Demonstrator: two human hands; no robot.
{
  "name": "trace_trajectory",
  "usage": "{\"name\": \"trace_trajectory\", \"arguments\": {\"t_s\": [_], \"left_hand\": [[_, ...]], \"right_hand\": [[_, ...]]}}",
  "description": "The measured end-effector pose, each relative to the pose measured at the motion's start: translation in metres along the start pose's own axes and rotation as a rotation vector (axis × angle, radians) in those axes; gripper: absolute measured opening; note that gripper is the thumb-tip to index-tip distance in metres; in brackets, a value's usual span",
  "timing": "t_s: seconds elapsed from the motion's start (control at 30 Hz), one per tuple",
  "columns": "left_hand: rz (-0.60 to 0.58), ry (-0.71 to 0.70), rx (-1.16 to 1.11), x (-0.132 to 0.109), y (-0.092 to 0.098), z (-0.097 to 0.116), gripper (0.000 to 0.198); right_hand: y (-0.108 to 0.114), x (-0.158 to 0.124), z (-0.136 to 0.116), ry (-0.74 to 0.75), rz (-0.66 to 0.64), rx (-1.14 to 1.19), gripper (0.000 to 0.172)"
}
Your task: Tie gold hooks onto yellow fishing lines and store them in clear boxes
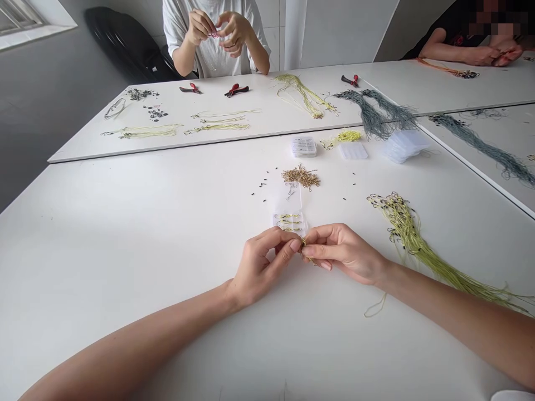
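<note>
My left hand [265, 262] and my right hand [343, 253] meet in front of me, each with thumb and forefinger pinched on a small hook with yellow line [304, 243]. Part of that piece is hidden by the fingertips. Just beyond them lies an open clear plastic case [289, 221] holding several hooks with yellow line, its lid [288, 196] folded back. A pile of small gold-coloured metal pieces [301, 176] sits behind the lid. To the right of my hands, a bundle of yellow-green lines with dark hooks [422, 245] stretches toward the right edge.
Clear cases [304, 146], flat lids [404, 146] and blue-grey line bundles [480, 146] lie farther back. Red-handled pliers [236, 90] rest on the far table [137, 114]. A person in a white shirt [215, 39] works opposite; another person's hands [497, 54] are at upper right.
</note>
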State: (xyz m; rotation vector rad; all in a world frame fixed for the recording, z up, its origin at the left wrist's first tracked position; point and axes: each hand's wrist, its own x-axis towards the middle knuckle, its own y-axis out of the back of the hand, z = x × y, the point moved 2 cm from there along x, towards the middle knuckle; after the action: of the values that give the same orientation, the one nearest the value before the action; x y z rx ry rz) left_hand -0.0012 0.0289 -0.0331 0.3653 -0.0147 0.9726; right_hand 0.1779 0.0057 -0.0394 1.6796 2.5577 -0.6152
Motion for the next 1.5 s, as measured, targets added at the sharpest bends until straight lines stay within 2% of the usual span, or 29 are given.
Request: {"name": "trace_trajectory", "arguments": {"t_s": [0.13, 0.27, 0.37, 0.5, 0.57, 0.7, 0.8, 0.9, 1.07, 1.5], "left_hand": [[0.005, -0.020, -0.004, 0.000, 0.000, 0.000, 0.014], [0.008, 0.091, -0.104, 0.001, 0.000, -0.002, 0.018], [0.071, 0.166, -0.174, 0.004, 0.003, -0.004, 0.023], [0.176, 0.187, -0.264, 0.008, 0.007, -0.004, 0.025], [0.192, 0.189, -0.285, 0.008, 0.008, -0.004, 0.025], [0.092, 0.171, -0.246, 0.004, 0.004, -0.004, 0.024], [-0.015, 0.146, -0.129, 0.001, 0.000, -0.003, 0.023], [-0.072, 0.102, -0.030, 0.000, -0.002, 0.000, 0.023], [-0.110, 0.053, -0.053, 0.002, -0.005, 0.001, 0.023], [-0.169, 0.106, -0.054, 0.003, -0.008, -0.003, 0.030]], "right_hand": [[-0.001, 0.000, 0.000, -0.003, -0.006, -0.037, 0.010], [-0.001, -0.001, -0.001, -0.010, -0.009, -0.033, 0.006], [0.000, -0.001, -0.002, -0.030, 0.010, -0.009, 0.005], [0.002, -0.001, -0.001, -0.053, 0.021, 0.052, 0.006], [0.003, -0.001, -0.001, -0.051, 0.026, 0.094, 0.005], [0.004, 0.002, 0.000, -0.010, 0.047, 0.183, 0.005], [0.005, 0.004, 0.002, 0.014, 0.076, 0.233, 0.004], [0.004, 0.005, 0.003, 0.030, 0.105, 0.256, 0.004], [0.001, 0.003, 0.005, 0.049, 0.148, 0.245, 0.004], [-0.008, 0.002, 0.006, 0.101, 0.190, 0.190, 0.005]]}}
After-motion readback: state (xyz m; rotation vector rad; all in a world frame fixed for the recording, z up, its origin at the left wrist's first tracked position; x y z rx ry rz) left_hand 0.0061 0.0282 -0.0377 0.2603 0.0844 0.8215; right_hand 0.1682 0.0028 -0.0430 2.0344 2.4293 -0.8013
